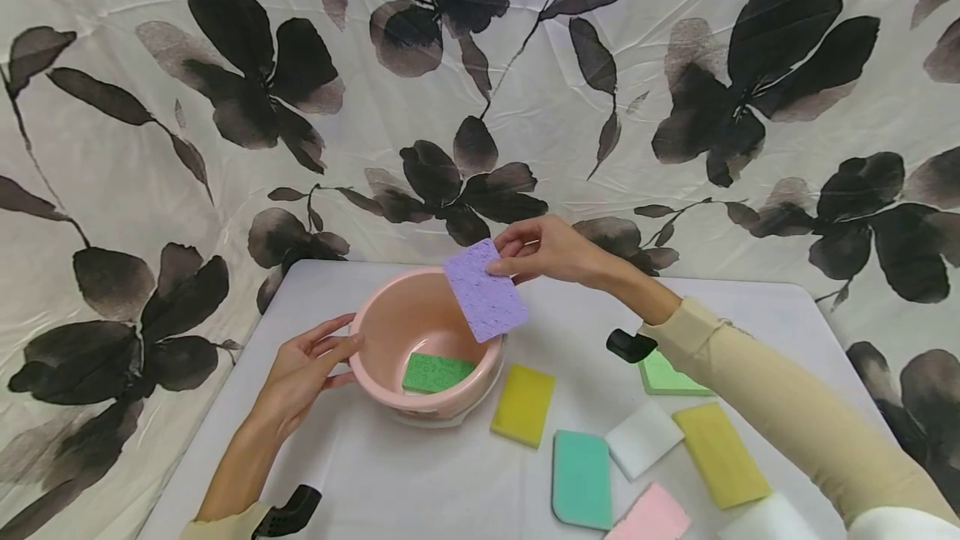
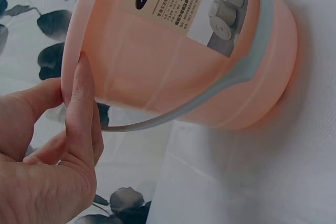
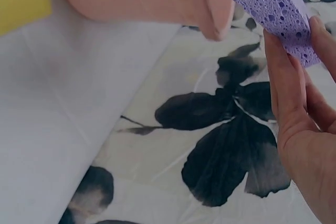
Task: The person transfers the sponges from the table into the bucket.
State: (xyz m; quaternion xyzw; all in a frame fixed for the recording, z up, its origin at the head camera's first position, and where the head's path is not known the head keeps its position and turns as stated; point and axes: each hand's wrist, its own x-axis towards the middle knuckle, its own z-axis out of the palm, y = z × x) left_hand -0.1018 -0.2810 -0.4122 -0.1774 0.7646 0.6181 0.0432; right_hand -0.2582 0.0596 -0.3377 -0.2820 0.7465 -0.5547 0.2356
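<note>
A purple sponge (image 1: 486,292) is pinched at its upper edge by my right hand (image 1: 542,250), tilted over the right rim of a pink bucket (image 1: 375,386). In the right wrist view the thumb and fingers of my right hand (image 3: 304,93) grip the end of the porous purple sponge (image 3: 273,9). My left hand (image 1: 300,369) holds the bucket's left rim; in the left wrist view the thumb and fingers of my left hand (image 2: 68,145) pinch the rim of the bucket (image 2: 157,66). Inside the bucket lies a green sponge (image 1: 437,373).
Right of the bucket, a yellow sponge (image 1: 522,405) lies on the white table (image 1: 360,482). Farther right are a teal sponge (image 1: 582,480), a white one (image 1: 643,440), a pink one (image 1: 651,513), another yellow one (image 1: 722,454) and a light green one (image 1: 670,377). Floral fabric (image 1: 570,107) hangs behind.
</note>
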